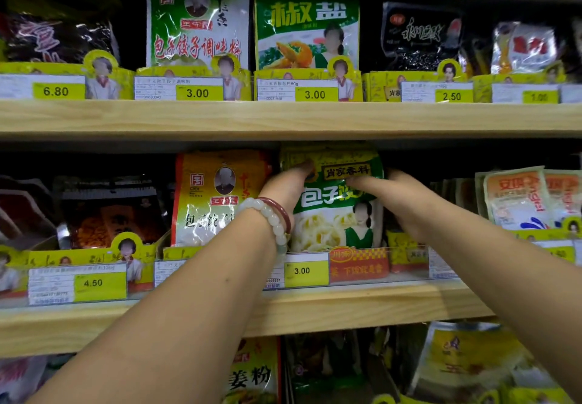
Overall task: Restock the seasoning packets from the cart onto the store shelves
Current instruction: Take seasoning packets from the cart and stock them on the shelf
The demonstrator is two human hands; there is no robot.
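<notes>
On the middle shelf [283,309], left of your work, stands a yellow packet [214,195] upright behind the price rail; your left forearm crosses in front of its lower right corner

Your left hand [285,191], bracelets [274,217] at the wrist, has its fingers curled onto the upper left edge of the green packet [338,214], with a fingertip showing on the top corner. That looks like a hold on the packet's side; how far the fingers wrap behind it you cannot see

The green packet is in the middle slot of that shelf, upright, its bottom tucked behind the front rail just above the 3.00 price tag [305,273]. Its top reaches up to the underside of the shelf above

Your right hand [400,202] lies on the packet's right side: a straight finger presses across the printed front near the top, while the rest of the hand passes behind the right edge. Whether those hidden fingers grip the back, you cannot tell

Expect this packet to be light, soft and crinkly, with a glossy film that may slip under a flat finger. It probably bends at the middle if pushed from the top, so hold both side edges, low enough to steer the bottom behind the rail, and avoid crushing the powder fill
</notes>
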